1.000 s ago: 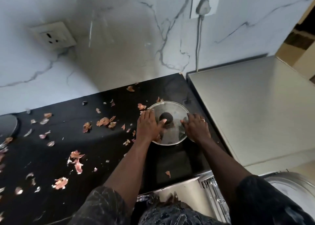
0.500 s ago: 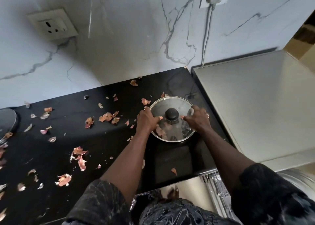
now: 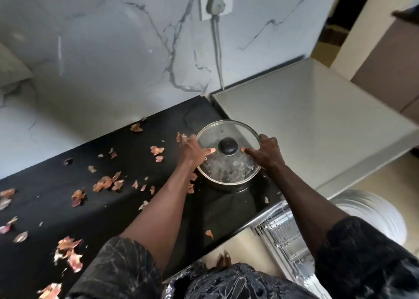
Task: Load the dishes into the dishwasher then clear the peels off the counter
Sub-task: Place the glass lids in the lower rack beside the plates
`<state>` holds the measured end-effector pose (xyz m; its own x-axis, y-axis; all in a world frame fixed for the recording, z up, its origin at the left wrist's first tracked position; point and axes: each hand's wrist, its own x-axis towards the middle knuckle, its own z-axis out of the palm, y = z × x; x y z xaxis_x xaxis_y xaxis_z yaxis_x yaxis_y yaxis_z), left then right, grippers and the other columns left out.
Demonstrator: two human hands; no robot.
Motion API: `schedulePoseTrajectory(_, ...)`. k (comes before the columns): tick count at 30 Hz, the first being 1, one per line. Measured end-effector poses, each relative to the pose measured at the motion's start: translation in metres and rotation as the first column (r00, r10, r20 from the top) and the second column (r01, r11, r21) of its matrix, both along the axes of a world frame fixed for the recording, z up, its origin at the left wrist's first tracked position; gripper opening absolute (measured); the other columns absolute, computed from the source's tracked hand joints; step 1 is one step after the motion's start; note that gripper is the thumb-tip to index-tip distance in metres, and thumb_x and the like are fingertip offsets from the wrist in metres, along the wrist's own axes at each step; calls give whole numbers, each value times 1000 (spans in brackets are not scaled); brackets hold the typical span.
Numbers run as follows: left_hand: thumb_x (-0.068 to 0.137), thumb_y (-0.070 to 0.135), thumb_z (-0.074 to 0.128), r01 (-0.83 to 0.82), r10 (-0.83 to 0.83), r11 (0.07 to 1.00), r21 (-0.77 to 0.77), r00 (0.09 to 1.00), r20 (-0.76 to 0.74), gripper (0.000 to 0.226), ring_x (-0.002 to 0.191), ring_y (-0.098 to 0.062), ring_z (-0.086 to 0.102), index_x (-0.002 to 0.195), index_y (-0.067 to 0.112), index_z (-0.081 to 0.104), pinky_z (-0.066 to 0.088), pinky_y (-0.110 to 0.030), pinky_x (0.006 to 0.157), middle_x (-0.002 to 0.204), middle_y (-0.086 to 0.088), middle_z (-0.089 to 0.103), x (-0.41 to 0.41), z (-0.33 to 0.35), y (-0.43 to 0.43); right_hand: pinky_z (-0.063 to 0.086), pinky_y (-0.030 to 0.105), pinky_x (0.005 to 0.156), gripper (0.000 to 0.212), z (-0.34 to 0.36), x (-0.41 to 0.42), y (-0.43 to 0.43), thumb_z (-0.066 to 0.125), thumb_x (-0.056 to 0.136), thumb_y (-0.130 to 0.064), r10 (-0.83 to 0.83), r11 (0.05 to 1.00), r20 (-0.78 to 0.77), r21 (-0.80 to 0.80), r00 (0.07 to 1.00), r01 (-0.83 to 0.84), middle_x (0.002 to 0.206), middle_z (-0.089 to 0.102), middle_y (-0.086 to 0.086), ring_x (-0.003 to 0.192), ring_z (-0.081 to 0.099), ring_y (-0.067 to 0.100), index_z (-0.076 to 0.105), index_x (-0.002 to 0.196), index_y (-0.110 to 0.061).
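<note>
Marble wall [image 3: 102, 60] shuts off the far side, and the black counter [image 3: 56, 208] runs along its foot from the left edge to a square right end. A raised grey top [image 3: 306, 128] butts against that end, so there's no way out on the right. Below the counter's front edge, lower right, a wire rack [image 3: 281, 235] stands pulled out and open to the front. Now the pot [image 3: 226, 185], dark-bodied, sits at the counter's right end, hard by the grey top's edge. Its glass lid [image 3: 226, 131] is on, and in this view the lid's right rim overlaps that edge. Whether the pot's base is touching the counter, I can't tell. Left hand [image 3: 192, 151] is curled round the pot's left rim, thumb laid flat on the glass. Right hand [image 3: 267, 152] mirrors it on the right rim, thumb pointing in at the black knob [image 3: 227, 147]. That's both hands gripping! There's bare counter between the pot and the front edge, and that's the open lane. Peels [image 3: 105, 183] litter everything to the left, some tucked just beside the left wrist.
</note>
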<state>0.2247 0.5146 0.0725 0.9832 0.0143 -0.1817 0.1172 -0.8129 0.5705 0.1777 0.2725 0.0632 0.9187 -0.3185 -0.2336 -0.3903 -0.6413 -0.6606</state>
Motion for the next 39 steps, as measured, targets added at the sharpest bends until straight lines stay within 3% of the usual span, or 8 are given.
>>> schedulePoseTrajectory(4, 71, 50, 86, 121, -124, 991, -57, 990, -68, 67, 100, -26, 61, 118, 11, 60, 56, -38, 87, 121, -11, 53, 6, 6, -75, 49, 42, 93, 72, 5, -31, -66, 78, 76, -60, -147, 989, 22, -31, 989, 148, 121, 50, 25, 109, 56, 42, 57, 118, -4)
schedulePoseTrajectory(8, 70, 46, 87, 302, -309, 950, -84, 947, -88, 67, 109, -27, 59, 122, 11, 61, 48, -28, 86, 122, -14, 56, -4, 10, -167, 48, 37, 89, 75, 13, -84, -139, 82, 73, -57, -359, 931, 65, -46, 931, 362, 120, 53, 23, 104, 57, 38, 58, 123, -6)
schedulePoseTrajectory(20, 81, 32, 83, 697, -703, 710, -104, 711, -33, 66, 116, -36, 56, 131, 6, 50, 44, -38, 94, 127, -20, 54, -132, -3, -415, 44, 37, 90, 84, 8, -286, -304, 91, 67, -43, -825, 558, 95, -25, 558, 829, 127, 53, 20, 114, 53, 35, 55, 133, -5)
schedulePoseTrajectory(25, 82, 26, 80, 765, -768, 640, -65, 637, -63, 47, 107, -36, 65, 120, 3, 62, 54, -38, 86, 116, -20, 68, -187, -39, -478, 35, 31, 87, 81, -28, -360, -336, 91, 66, -40, -898, 439, 12, 30, 439, 898, 131, 52, 17, 120, 48, 32, 53, 130, -6)
schedulePoseTrajectory(29, 85, 17, 75, 750, -751, 657, -73, 643, -146, 25, 89, -25, 72, 108, 5, 73, 59, -33, 73, 102, -10, 76, -207, -83, -511, 35, 33, 86, 73, -72, -392, -351, 89, 72, -36, -923, 383, -24, 47, 385, 922, 127, 51, 17, 115, 48, 32, 50, 126, -6)
schedulePoseTrajectory(34, 84, 10, 78, 617, -642, 766, -179, 727, -242, 27, 95, -29, 70, 108, -1, 72, 57, -35, 82, 105, -16, 74, -208, -166, -551, 28, 26, 75, 48, -157, -403, -382, 82, 81, -32, -936, 352, -17, 25, 352, 936, 116, 61, 15, 107, 55, 31, 58, 115, -7)
schedulePoseTrajectory(37, 88, 14, 76, 584, -616, 787, -196, 739, -272, 26, 89, -22, 64, 109, 1, 70, 52, -27, 79, 102, -6, 70, -205, -217, -563, 24, 19, 69, 41, -209, -395, -401, 82, 80, -22, -938, 344, -19, 78, 346, 936, 106, 64, 9, 97, 55, 24, 63, 111, -3)
schedulePoseTrajectory(39, 87, 20, 77, 574, -601, 799, -181, 753, -267, 15, 84, -19, 64, 100, 12, 73, 52, -26, 76, 92, 0, 68, -198, -245, -569, 31, 23, 69, 37, -240, -386, -415, 85, 75, -25, -946, 319, -31, 97, 323, 943, 97, 66, 3, 88, 54, 19, 67, 103, -8)
